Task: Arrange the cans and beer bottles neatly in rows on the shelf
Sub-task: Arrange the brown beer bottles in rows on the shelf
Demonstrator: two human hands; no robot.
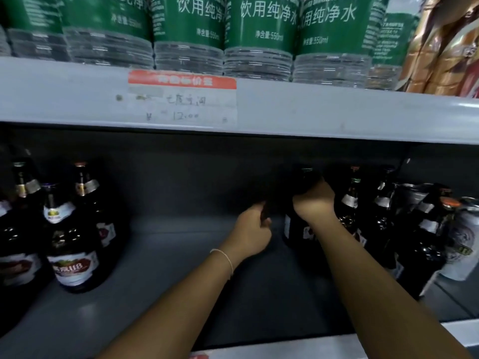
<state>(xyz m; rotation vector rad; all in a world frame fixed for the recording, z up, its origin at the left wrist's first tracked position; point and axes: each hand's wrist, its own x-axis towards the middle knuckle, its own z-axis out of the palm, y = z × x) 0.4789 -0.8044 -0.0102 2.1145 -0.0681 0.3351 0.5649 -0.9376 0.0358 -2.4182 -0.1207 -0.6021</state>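
Mid-step of lining up beer bottles on the lower shelf [181,268], by the look of it. Nearest, two bare forearms reaching in over the shelf lip. Further in, left hand [252,231] curled, thin bracelet on the wrist, fingers seemingly round something dark; too murky to say what, so grip cannot be told. Just beside it, right hand [312,200] wrapped round the shoulder of a dark bottle [298,224] standing upright mid-shelf, close against the right-hand group.

Next move, as a judgement: slide or set that bottle flush with its neighbours, base flat, label forward, without knocking the crowded ones behind the wrist.

Counts, near to far: left group [70,242], three bottles plainly, perhaps a fourth at the frame edge. Right group [375,218], about four bottles (overlap hides the tally), plus one white can [464,244] at the far right. Upper shelf: five or six green-labelled water bottles [259,35], one orange pack [440,47], one price tag [182,97].
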